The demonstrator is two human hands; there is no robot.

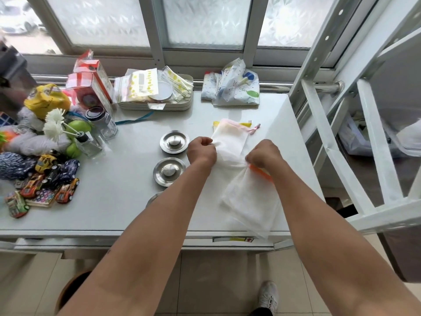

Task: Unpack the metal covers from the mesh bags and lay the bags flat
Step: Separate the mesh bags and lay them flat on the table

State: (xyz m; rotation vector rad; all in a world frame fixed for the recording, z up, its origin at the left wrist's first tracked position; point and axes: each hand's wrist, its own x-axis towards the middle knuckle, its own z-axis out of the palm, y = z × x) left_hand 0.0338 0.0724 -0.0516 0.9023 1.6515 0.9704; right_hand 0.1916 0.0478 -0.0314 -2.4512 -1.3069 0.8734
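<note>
Two round metal covers lie on the white table [118,201]: the far cover [174,141] and the near cover [169,171]. A third metal cover [153,198] peeks out from under my left forearm. My left hand [201,151] and my right hand [264,155] both pinch a white mesh bag [230,145] with a pink drawstring, holding it against the table. It lies over a yellow-trimmed bag [245,123]. Nearer to me, an orange-trimmed mesh bag [250,201] rests flat, reaching the table's front edge.
A tray [157,104] of packets stands at the back. Folded printed cloth [232,87] lies at the back right. Jars, boxes, toy cars [45,179] and soft toys crowd the left. A white metal frame [330,144] rises beside the table's right edge.
</note>
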